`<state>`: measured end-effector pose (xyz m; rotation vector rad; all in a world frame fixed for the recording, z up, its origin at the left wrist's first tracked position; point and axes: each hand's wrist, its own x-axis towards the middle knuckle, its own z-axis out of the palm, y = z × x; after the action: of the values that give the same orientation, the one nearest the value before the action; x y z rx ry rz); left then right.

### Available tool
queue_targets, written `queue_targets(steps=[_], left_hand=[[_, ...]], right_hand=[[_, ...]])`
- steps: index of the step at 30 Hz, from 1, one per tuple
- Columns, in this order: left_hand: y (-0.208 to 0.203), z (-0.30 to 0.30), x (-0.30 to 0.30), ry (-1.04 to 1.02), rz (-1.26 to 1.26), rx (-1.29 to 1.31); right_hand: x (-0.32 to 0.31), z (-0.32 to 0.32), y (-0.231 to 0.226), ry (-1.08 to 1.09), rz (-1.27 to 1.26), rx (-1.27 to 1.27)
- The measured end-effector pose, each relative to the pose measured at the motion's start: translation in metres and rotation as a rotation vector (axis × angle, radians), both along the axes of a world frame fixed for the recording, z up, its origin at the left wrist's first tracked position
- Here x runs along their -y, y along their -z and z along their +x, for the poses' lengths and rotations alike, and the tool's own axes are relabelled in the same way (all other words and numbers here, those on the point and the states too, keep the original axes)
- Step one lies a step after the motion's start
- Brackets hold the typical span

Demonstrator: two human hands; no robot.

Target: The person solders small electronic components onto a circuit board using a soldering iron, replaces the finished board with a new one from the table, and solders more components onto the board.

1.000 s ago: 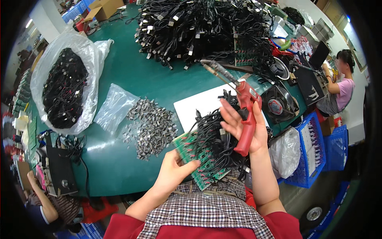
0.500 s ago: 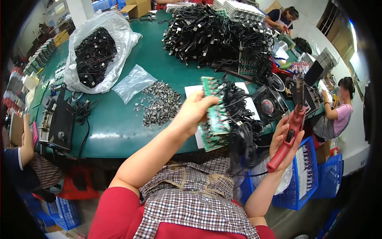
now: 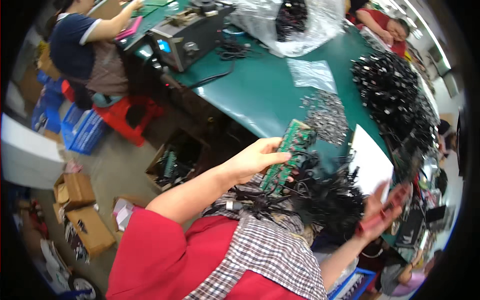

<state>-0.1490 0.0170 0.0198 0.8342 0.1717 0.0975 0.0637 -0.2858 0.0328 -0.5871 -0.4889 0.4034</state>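
My left hand (image 3: 252, 162) is closed on a strip of green circuit boards (image 3: 287, 152), thumb on its face, holding it tilted over my lap at the table's edge. Black cables (image 3: 330, 197) hang from the boards in a blurred bunch. My right hand (image 3: 371, 217) grips a red-handled soldering gun (image 3: 385, 217), smeared by motion, right of the cables. A white sheet (image 3: 370, 162) lies on the green table (image 3: 240, 102) just beyond them. Past the boards is a pile of small metal parts (image 3: 327, 120), with a clear plastic bag (image 3: 312, 75) behind it.
A heap of black cables (image 3: 395, 95) covers the table's right side. A black box device (image 3: 185, 37) stands at the left end. A co-worker (image 3: 77, 47) is at far left by a red stool (image 3: 130, 115). Cardboard boxes (image 3: 92, 230) and a blue crate (image 3: 82, 132) are on the floor.
My view has swung left, showing more floor and the left co-worker. The circuit boards have come off the white sheet, nearer my lap, with the cables trailing. Both hands keep their holds.
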Motion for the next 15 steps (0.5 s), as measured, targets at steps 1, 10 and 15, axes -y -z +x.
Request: queue_targets(steps=[1, 10, 15], left_hand=[[0.009, 0.002, 0.006, -0.01, 0.007, 0.006], [-0.016, 0.012, -0.003, 0.264, 0.254, 0.199], [-0.044, -0.003, -0.019, 0.057, 0.495, 0.22]], right_hand=[[-0.017, 0.001, 0.005, -0.362, 0.222, -0.321], [-0.043, -0.012, 0.026, -0.24, 0.217, -0.328], [-0.038, -0.012, 0.028, -0.233, 0.22, -0.352]])
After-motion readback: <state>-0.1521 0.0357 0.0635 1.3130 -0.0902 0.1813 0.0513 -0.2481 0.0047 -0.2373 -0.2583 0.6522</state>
